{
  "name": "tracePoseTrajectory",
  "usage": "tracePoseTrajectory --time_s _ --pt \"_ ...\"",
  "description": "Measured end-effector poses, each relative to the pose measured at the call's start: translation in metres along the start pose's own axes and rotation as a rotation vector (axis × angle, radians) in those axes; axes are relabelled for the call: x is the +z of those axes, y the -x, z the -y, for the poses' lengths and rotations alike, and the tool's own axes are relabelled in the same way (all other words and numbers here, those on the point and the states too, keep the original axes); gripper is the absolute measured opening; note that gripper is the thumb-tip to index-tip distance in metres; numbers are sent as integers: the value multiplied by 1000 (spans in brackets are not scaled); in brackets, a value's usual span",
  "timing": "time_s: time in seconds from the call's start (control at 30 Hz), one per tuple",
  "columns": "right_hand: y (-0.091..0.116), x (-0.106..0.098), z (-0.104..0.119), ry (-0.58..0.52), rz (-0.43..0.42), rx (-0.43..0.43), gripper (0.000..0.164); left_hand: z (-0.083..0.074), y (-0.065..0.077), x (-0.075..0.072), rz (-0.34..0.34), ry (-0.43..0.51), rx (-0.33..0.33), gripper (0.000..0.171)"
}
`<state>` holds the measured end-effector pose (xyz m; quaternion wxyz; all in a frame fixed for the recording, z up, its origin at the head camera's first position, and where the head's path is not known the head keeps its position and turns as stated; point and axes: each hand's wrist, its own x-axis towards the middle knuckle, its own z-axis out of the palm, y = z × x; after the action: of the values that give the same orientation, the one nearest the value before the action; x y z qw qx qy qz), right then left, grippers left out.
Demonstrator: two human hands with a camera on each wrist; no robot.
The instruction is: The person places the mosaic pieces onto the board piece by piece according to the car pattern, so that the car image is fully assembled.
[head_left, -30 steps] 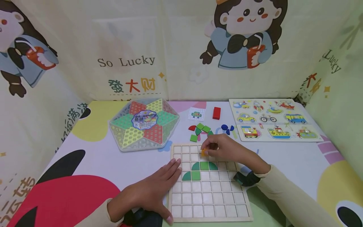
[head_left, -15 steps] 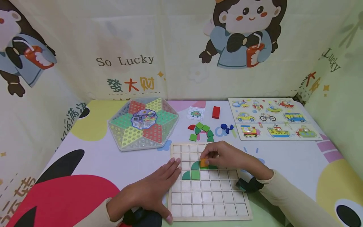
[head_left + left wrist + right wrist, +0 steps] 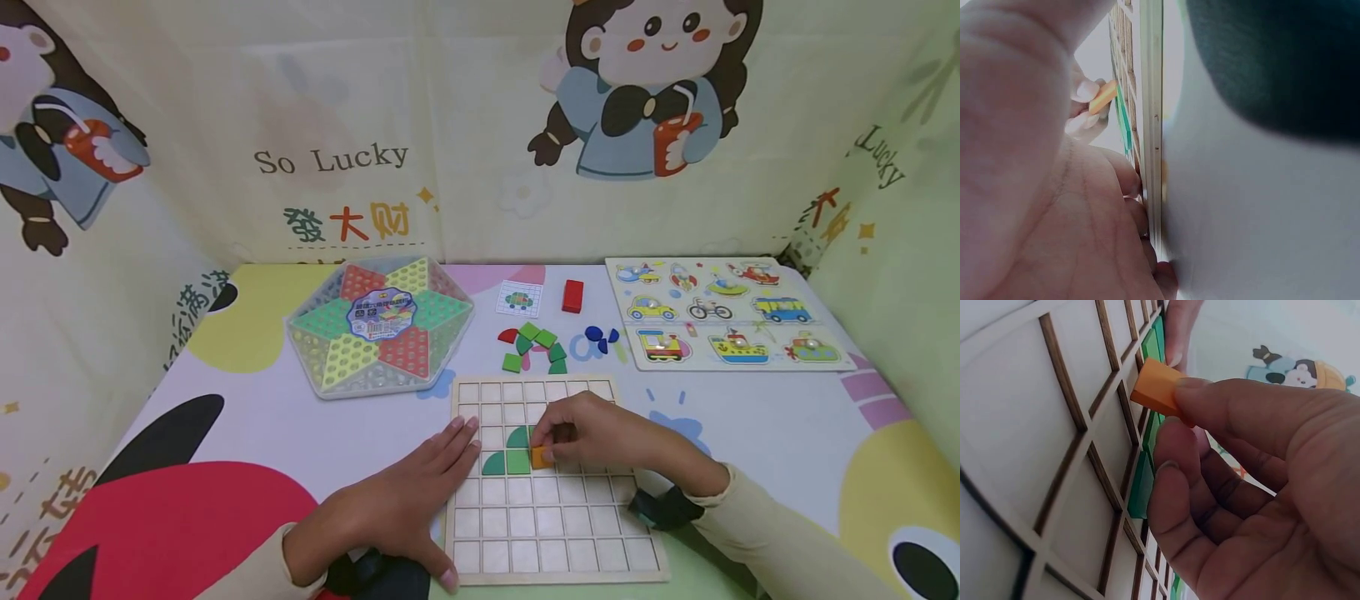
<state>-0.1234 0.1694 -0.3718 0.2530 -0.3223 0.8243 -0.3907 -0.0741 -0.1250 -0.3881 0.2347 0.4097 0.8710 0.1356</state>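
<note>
Pinching an orange block [image 3: 539,457] between thumb and fingertips, the right hand [image 3: 588,429] has it at the cell just right of a green square [image 3: 517,462] on the wooden grid board [image 3: 558,578]. It looks tilted from the right wrist, but honestly I can't tell if its lower edge touches the board. Two green quarter-rounds sit nearby, one [image 3: 493,463] left of that square, one [image 3: 517,437] above it.

Left hand [image 3: 408,487] is laid flat with fingers straight and spread, tips over the board's left edge, thumb down by the near left corner, gripping nothing. Right forearm crosses the right edge, so the roomier side is toward the person: several rows of bare cells before the near edge. Past the far edge, a gap of tabletop [image 3: 480,358], then loose green pieces [image 3: 545,340]. The hexagonal game [image 3: 381,325] sits off the far left corner, apart from the board.
</note>
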Motion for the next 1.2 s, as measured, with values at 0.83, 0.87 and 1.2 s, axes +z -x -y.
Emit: tracePoseTrajectory --time_s 0.83,0.87,1.2 --pt "-1 8 0 295 -36 -35 16 1 -1 -1 7 4 1 130" --pt "-2 8 0 295 -37 -34 17 1 -1 -2 7 3 1 130" --pt "-3 4 -3 276 -74 -47 14 1 -2 -2 16 1 -7 130"
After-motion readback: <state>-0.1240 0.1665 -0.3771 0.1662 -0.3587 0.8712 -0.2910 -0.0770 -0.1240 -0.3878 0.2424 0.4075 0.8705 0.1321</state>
